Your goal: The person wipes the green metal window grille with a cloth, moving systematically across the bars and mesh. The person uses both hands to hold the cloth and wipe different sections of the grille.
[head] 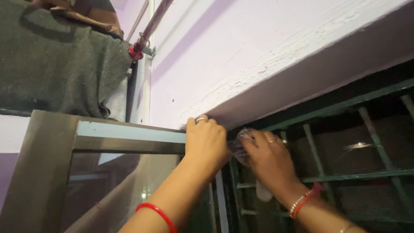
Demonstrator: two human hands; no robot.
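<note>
My left hand grips the top edge of an open metal-framed window shutter, fingers curled over it; a ring is on one finger and a red bangle on the wrist. My right hand presses a crumpled purplish cloth against the upper corner of the green window grille, just under the lintel. Beaded bracelets circle the right wrist. Most of the cloth is hidden under the fingers.
A lilac wall and white-edged overhanging lintel sit right above both hands. A dark grey blanket hangs at upper left beside a rod with a red clip. Dark mesh lies behind the grille bars.
</note>
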